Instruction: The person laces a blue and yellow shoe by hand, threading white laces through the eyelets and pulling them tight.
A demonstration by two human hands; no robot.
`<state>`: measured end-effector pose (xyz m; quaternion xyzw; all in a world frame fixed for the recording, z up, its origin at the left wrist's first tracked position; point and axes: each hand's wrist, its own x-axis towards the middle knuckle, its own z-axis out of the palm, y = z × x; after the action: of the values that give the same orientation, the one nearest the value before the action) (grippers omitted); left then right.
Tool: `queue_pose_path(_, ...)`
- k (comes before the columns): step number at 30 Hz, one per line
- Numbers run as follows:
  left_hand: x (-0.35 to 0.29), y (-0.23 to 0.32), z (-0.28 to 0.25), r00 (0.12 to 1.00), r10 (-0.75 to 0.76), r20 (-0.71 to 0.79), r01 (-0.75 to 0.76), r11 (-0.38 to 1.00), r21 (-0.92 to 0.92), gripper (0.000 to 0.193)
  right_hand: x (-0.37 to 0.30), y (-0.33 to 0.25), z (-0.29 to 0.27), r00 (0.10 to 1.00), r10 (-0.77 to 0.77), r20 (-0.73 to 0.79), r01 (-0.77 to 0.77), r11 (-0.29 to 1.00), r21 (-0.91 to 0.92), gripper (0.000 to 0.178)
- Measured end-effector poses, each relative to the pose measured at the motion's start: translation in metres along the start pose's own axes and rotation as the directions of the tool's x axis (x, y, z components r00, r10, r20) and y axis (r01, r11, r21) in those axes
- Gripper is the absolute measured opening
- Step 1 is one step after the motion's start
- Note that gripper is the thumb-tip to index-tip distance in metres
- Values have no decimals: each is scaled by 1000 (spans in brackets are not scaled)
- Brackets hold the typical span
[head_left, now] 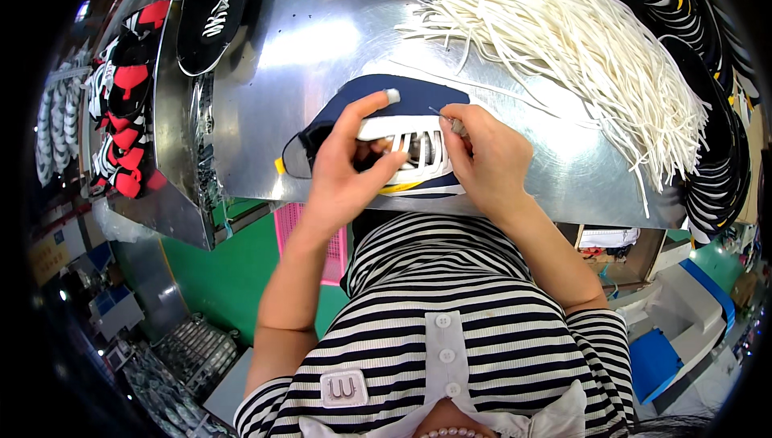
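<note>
A navy and white shoe upper [418,92] with a yellow strip lies on the metal table in front of me, white laces crossing its opening. My left hand [344,153] grips the upper at its left part, some fingers tucked into the opening and the thumb beside the laces. One fingertip of that hand has a white wrap. Between the thumb and fingers of my right hand [492,153] is a small tool [457,126] with a thin metal tip, held at the right end of the lacing. The tip's exact shape is too small to make out.
A large heap of loose white laces [563,52] lies at the back right of the metal table [265,100]. Stacked black and white uppers [716,149] line the right edge. A dark laced upper [213,16] lies at the far left, near red-and-black pieces [129,108]. Below stands a pink basket [334,257].
</note>
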<state>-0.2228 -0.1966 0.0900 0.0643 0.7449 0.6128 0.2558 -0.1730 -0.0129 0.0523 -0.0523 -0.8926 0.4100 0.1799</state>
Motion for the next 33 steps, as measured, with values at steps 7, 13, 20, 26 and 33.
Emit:
queue_pose_path(7,1,17,7,994,-106,-28,101,984,-147,54,12,1,-15,921,-383,77,359,907,220,26)
queue_pose_path(13,-2,14,14,999,-51,15,52,989,-136,48,11,2,-5,931,-353,93,331,924,189,23)
queue_pose_path(20,13,10,18,997,-54,-52,53,999,-12,38,-36,-40,-29,821,-493,287,249,763,596,15)
queue_pose_path(26,-9,17,9,997,76,19,-77,901,427,48,-53,-2,-48,922,74,381,-270,827,493,22)
queue_pose_path(33,-46,5,8,945,286,159,-313,652,690,29,-40,-12,-32,761,317,566,-584,716,383,17)
